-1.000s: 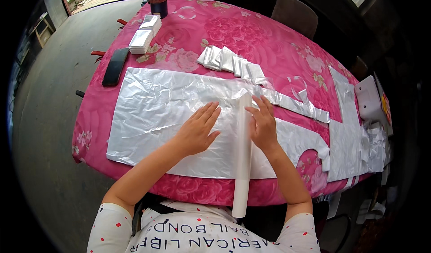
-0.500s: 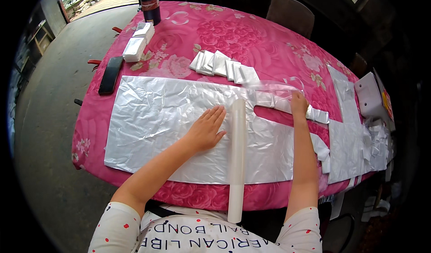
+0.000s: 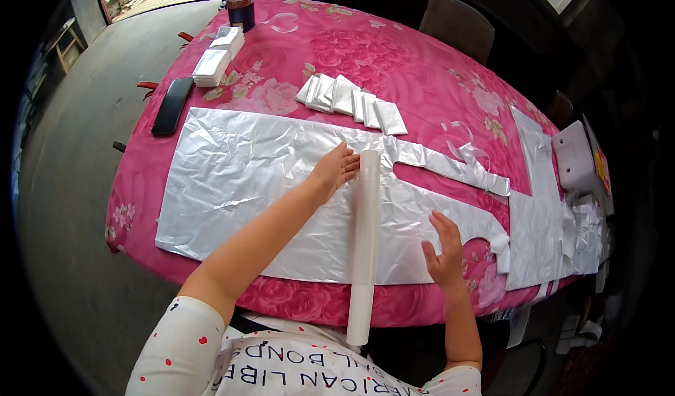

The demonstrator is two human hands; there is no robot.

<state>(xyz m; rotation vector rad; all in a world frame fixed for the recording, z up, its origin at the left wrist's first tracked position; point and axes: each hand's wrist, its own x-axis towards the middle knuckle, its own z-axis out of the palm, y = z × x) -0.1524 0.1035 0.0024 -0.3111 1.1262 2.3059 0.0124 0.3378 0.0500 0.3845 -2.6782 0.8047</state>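
A silvery-white plastic apron (image 3: 239, 185) lies spread over the near part of the table, its neck strap and side tabs reaching right. Across it rests a long whitish tube (image 3: 364, 241), its near end jutting past the table edge. My left hand (image 3: 335, 171) lies on the plastic just left of the tube's far end, fingers stretched toward it. Above the apron's lower right part hovers my right hand (image 3: 444, 247), fingers spread and nothing in them.
Several folded plastic packets (image 3: 351, 102) lie beyond the apron. At the far left are a stack of folded packets (image 3: 211, 67), a black phone (image 3: 172, 106) and a dark bottle (image 3: 240, 2). More plastic sheets (image 3: 538, 238) and a white box (image 3: 573, 156) sit at the right.
My right hand has let go of the clear strip at the far strap and come nearer to me, opening. My left hand has slid slightly farther away.
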